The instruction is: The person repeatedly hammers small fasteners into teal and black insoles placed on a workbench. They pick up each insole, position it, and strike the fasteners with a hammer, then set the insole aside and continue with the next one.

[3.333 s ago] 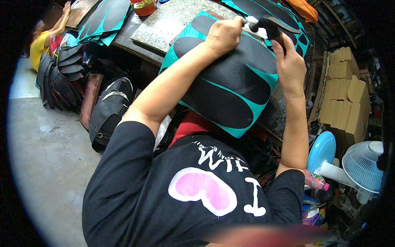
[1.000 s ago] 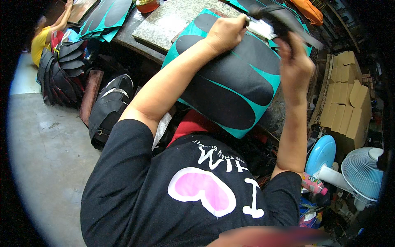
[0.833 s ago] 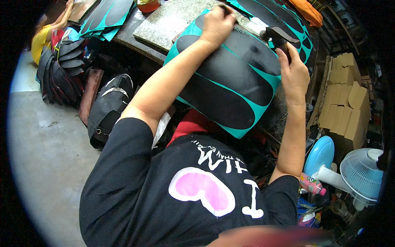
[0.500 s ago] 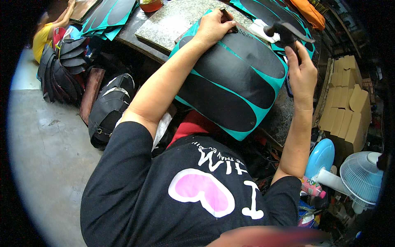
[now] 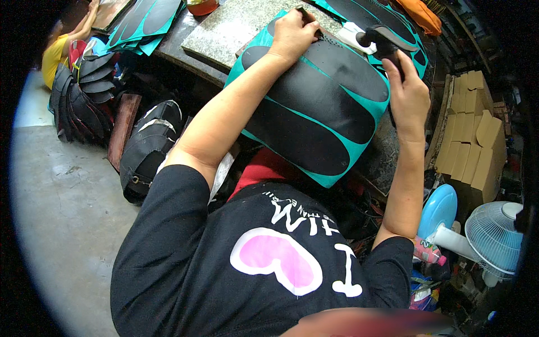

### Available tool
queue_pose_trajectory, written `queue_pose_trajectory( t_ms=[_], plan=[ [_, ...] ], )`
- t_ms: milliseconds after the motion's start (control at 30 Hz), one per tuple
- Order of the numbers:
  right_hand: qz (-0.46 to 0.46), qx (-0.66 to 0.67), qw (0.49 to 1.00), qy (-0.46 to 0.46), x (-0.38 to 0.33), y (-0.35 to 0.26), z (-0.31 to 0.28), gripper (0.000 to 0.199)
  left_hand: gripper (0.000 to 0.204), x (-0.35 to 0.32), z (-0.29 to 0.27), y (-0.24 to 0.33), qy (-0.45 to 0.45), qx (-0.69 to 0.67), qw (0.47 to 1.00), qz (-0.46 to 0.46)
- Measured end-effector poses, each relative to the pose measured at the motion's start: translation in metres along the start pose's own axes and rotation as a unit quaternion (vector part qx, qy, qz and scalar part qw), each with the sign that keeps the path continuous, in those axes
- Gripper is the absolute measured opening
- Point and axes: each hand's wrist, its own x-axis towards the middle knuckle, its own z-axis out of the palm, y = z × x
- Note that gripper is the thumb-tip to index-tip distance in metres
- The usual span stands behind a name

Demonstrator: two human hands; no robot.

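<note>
**Pressing a teal sheet flat, tool raised beside it**

Leaning over the table (image 5: pixel 224 28), the person works on a teal sheet (image 5: pixel 314 106) printed or layered with long black sole-like shapes. It lies across the stone slab at the table's edge, its lower corner hanging off toward the person's chest. The left hand (image 5: pixel 292 33) rests at the sheet's far top corner, fingers curled down and pressing – it seems to pinch something small and dark there, though I cannot tell what. The right hand (image 5: pixel 409 95) is lifted off the sheet at its right edge, closed round the handle of a black tool (image 5: pixel 384 40) whose head sits just above the sheet's upper right corner, beside a white object (image 5: pixel 351 35).

How far along is it? The black shapes on this sheet look whole and still joined to the teal backing – nothing appears cut free or lifted, so I would judge the work on this piece to be at an early or middle stage. More teal sheets (image 5: pixel 143 22) lie stacked at the table's far left, and another shows past the tool, so plenty seems left or already handled; which, I cannot say.

Around the stool: dark bags (image 5: pixel 149 146) on the floor, a pile of black pieces (image 5: pixel 84 95) farther left, flat cardboard boxes (image 5: pixel 469 135) to the right, and a small fan (image 5: pixel 494 236) near a blue disc (image 5: pixel 438 208). Another person in yellow (image 5: pixel 56 50) sits at the upper left.
</note>
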Motion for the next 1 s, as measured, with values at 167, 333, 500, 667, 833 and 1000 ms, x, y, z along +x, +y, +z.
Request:
queue_pose_trajectory(
  t_ms=[167,333,500,667,833,1000],
  plan=[
    [-0.087,0.137,0.982,0.095,0.01,-0.008,-0.036,0.033,0.022,0.007,0.004,-0.01,-0.003,0.17,0.978,0.118],
    [-0.142,0.131,0.972,0.133,0.008,-0.03,-0.016,0.026,0.02,-0.002,0.01,0.003,-0.054,0.212,0.943,0.25],
    [0.015,-0.014,1.0,-0.022,-0.004,-0.005,0.002,0.036,0.018,0.0,0.008,0.004,0.042,0.148,0.974,0.168],
    [0.088,0.062,0.994,-0.03,-0.007,0.015,-0.006,0.042,0.023,0.006,0.007,-0.013,0.039,0.103,0.992,0.068],
    [0.004,0.139,0.99,0.019,0.002,-0.007,-0.03,0.037,0.023,0.006,0.007,-0.014,0.022,0.144,0.984,0.104],
    [-0.109,0.213,0.963,0.123,0.009,-0.031,-0.034,0.03,0.025,-0.004,0.011,-0.003,-0.006,0.246,0.949,0.198]
  ],
)
